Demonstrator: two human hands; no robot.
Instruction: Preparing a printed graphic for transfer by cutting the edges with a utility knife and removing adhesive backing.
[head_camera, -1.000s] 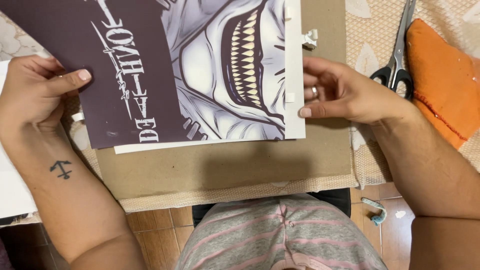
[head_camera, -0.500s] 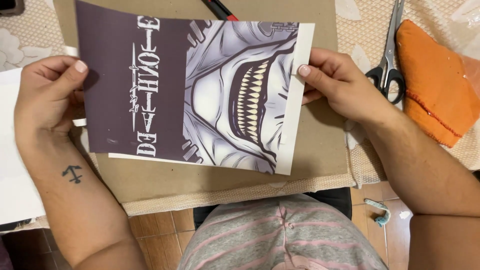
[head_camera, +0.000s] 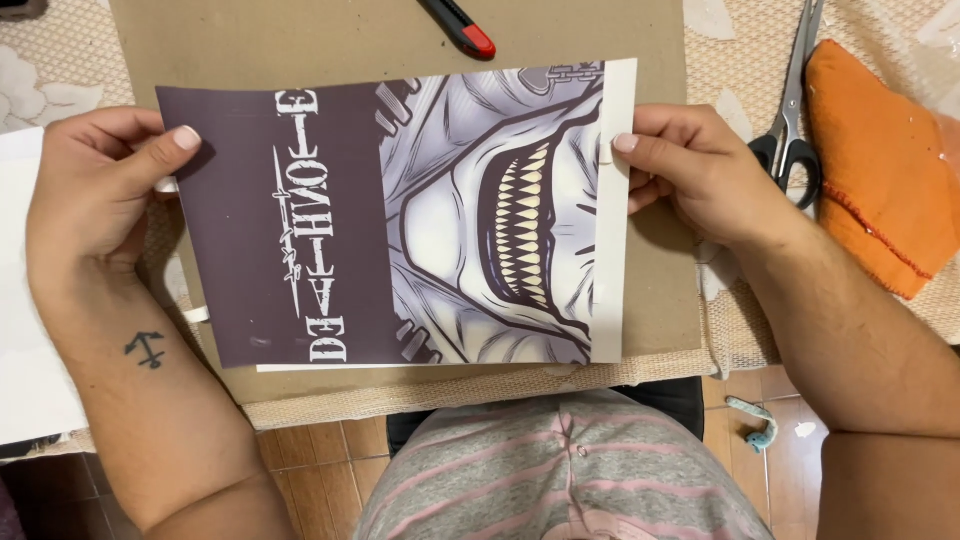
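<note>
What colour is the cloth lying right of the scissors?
Orange cloth, beside the scissors; it shows best in the head view.

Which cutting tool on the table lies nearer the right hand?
The scissors, black-handled with the metal blades pointing up, lie just beside the right hand. The red-and-black utility knife sits farther off, on the cardboard above the printed sheet.

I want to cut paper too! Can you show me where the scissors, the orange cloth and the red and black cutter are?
scissors (head_camera: 790, 150): head view, on the black handle loops.
orange cloth (head_camera: 880, 170): head view, middle of the folded fabric.
red and black cutter (head_camera: 462, 26): head view, on its body near the red end.
</note>
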